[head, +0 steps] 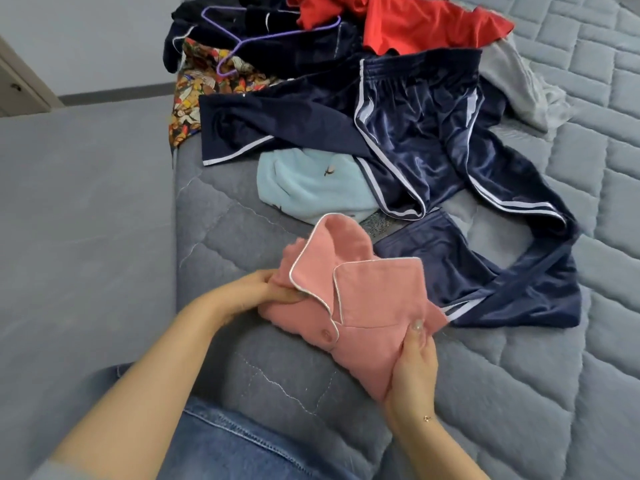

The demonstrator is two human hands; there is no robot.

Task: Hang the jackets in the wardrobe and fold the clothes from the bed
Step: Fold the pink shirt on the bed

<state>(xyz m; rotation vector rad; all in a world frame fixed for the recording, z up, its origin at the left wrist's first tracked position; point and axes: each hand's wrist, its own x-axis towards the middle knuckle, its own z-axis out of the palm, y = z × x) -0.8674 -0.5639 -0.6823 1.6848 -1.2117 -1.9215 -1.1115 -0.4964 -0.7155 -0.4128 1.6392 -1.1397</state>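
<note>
— Denim-clad knee (242,445) is showing at the bottom edge, pressing against the bed (519,375). What is sitting just past it?

— That folded pink shirt (363,306) is lying at the near edge of the bed, its long axis running diagonally, collar end pointing up and left, away from the person, and the buttoned end pointing down and right.

— And who is holding it?

— Both. The left hand (256,292) is pinching the left side under the white-piped collar, thumb on top. The right hand (414,362) is gripping the lower right corner, thumb lying on the fabric and fingers curling beneath.

— What is lying around it?

— Navy track pants (433,140) with white stripes are sprawling just beyond, touching its right edge. A light blue garment (311,185) is lying past the collar, partly under them. Farther back, a patterned cloth (194,98), a purple hanger (249,39) on dark clothes, a red garment (415,26) and a grey one (519,81) are piling up.
</note>
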